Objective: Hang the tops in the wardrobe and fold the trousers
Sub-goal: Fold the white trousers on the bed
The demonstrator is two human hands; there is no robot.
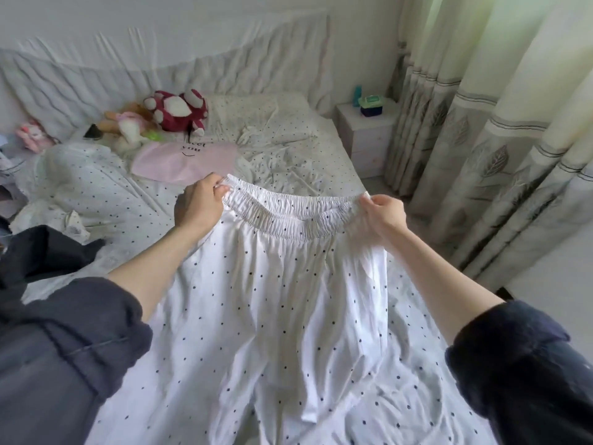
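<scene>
White dotted trousers held up over the bed's near end by the elastic waistband, left hand and right hand each pinching one waistband end, forearms outstretched, legs draping onto the sheet, pink top mid-bed beyond.

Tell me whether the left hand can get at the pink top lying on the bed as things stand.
Probably yes, but not straight away. The pink top lies uncovered just beyond the left hand, with nothing between them. That hand is pinching the waistband of the dotted trousers, so it must let go first.
</scene>
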